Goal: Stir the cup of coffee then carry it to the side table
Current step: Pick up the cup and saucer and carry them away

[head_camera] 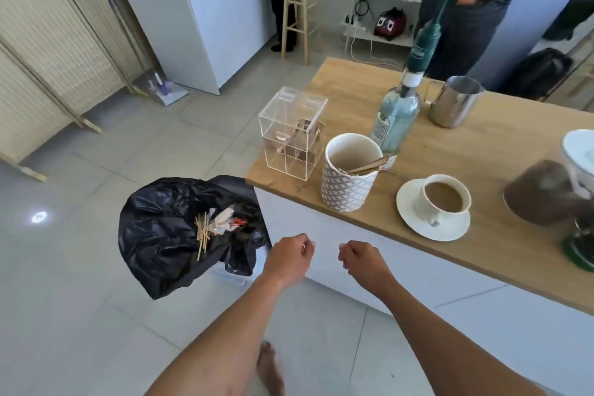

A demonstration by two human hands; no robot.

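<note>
At far left a bin lined with a crumpled black plastic bag (180, 235) holds used wooden stir sticks (202, 233) and scraps of paper. Just right of it, the left hand (291, 255) hangs loosely curled and holds nothing, near the right hand (361, 259), likewise loosely closed and empty; both sit in front of the white cabinet below the wooden countertop (482, 151). On the counter stand a clear acrylic box (291, 135), a white patterned ceramic holder (348, 170) with wooden sticks, then the white cup of milky coffee (445, 199) on its white saucer (418, 225), near the counter's front edge.
</note>
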